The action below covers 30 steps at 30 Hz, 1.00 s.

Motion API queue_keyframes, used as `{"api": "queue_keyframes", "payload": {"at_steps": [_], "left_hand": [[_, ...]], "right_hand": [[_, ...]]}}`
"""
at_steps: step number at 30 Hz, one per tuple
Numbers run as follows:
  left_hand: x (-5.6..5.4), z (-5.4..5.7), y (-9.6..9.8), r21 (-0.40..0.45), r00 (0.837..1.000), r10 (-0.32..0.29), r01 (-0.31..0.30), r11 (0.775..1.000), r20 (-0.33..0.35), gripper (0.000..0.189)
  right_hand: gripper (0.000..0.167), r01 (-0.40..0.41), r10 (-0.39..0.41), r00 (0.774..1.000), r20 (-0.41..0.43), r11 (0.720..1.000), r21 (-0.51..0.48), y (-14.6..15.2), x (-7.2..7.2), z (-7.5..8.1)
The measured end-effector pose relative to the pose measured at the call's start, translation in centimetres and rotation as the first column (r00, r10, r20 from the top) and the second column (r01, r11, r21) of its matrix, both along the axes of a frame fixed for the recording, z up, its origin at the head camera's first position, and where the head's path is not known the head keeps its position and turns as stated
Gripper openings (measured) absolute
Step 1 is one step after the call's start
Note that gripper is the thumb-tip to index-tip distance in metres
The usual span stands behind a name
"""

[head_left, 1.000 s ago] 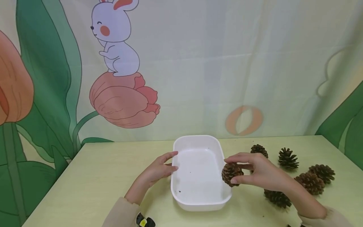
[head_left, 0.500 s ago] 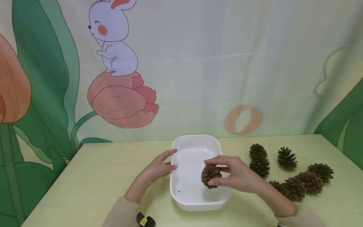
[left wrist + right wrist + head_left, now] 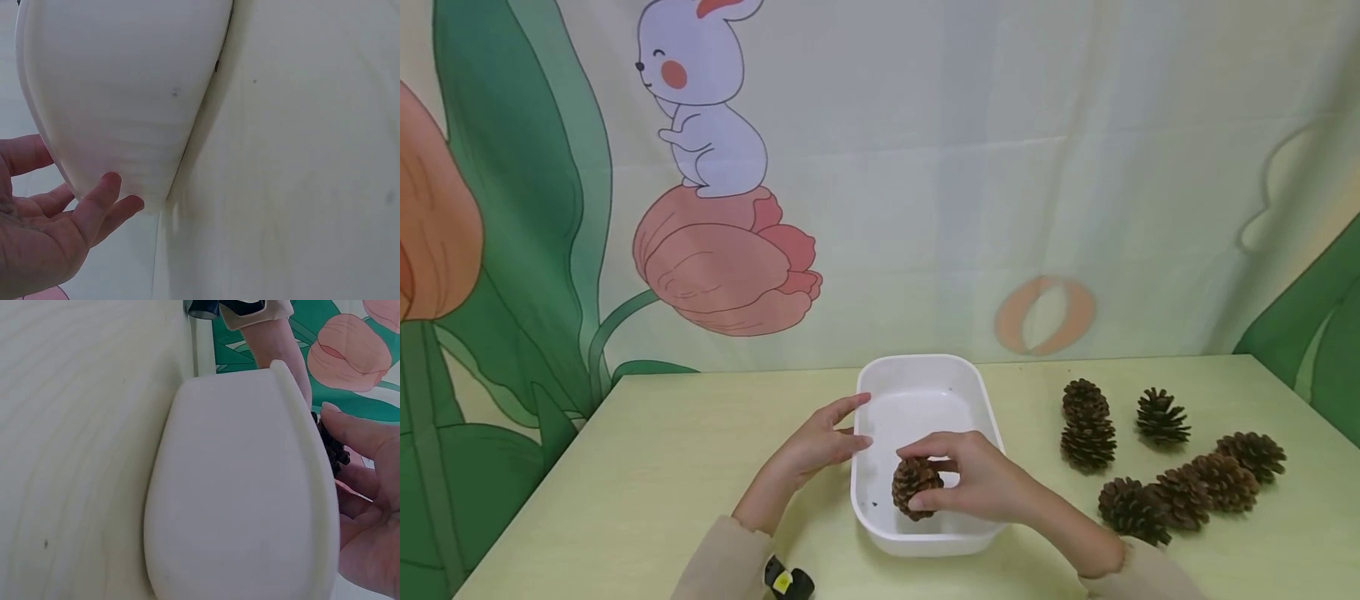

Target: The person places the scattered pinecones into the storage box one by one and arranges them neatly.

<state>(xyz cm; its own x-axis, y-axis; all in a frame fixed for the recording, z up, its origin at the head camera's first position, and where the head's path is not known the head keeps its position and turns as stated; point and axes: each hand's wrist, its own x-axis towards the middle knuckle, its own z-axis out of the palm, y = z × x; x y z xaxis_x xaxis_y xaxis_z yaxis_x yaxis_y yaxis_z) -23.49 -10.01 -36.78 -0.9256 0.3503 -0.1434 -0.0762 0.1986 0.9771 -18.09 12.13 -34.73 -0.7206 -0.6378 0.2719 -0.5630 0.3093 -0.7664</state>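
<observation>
A white, rounded rectangular plastic tub stands on the table. My left hand holds its left rim, with fingertips over the edge; in the left wrist view more fingers of that hand lie against the outer wall. Between thumb and fingers, my right hand grips a brown pine cone over the front part of the tub. In the right wrist view, the tub's wall hides part of the pine cone held by the right hand.
Several pine cones lie on the right of the table: a pair, a lone cone and a row. Small dark specks lie inside the tub. A black strap is at the left sleeve; a printed curtain hangs behind.
My right hand has carried the pine cone leftward from the tub's right rim to over its inside. The left hand stays at the left rim. More table cones show as the right arm moved.
</observation>
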Motion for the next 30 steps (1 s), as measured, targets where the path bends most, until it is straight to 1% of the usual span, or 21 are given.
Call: {"api": "queue_keyframes", "payload": {"at_steps": [5,10,15,22,26,30], "left_hand": [[0.0,0.0,-0.1,-0.006,1.0,-0.001,0.001,1.0,-0.004,0.061],[0.0,0.0,-0.2,-0.002,1.0,-0.013,0.013,1.0,-0.014,0.061],[0.1,0.1,-0.1,0.03,1.0,-0.028,0.028,0.999,-0.008,0.061],[0.2,0.1,0.0,0.03,1.0,-0.02,0.02,0.999,-0.002,0.06],[0.2,0.1,0.0,0.033,1.0,-0.023,0.023,0.999,-0.004,0.06],[0.1,0.1,0.0,0.035,1.0,-0.023,0.023,0.999,0.0,0.06]], "right_hand": [[0.042,-0.029,0.028,0.999,0.017,0.999,0.02,-0.9,-0.3,-0.5],[0.041,-0.048,0.047,0.999,0.008,0.998,0.047,-1.6,-0.5,-1.1],[0.041,-0.056,0.055,0.998,0.003,0.994,0.099,-2.2,-0.6,-1.5],[0.039,-0.051,0.048,0.999,0.023,0.987,0.15,-2.7,-0.5,-1.7],[0.038,-0.051,0.049,0.999,0.019,0.986,0.16,-2.8,-0.5,-1.7],[0.039,-0.069,0.063,0.997,0.04,0.984,0.163,-2.8,-0.5,-1.6]]}}
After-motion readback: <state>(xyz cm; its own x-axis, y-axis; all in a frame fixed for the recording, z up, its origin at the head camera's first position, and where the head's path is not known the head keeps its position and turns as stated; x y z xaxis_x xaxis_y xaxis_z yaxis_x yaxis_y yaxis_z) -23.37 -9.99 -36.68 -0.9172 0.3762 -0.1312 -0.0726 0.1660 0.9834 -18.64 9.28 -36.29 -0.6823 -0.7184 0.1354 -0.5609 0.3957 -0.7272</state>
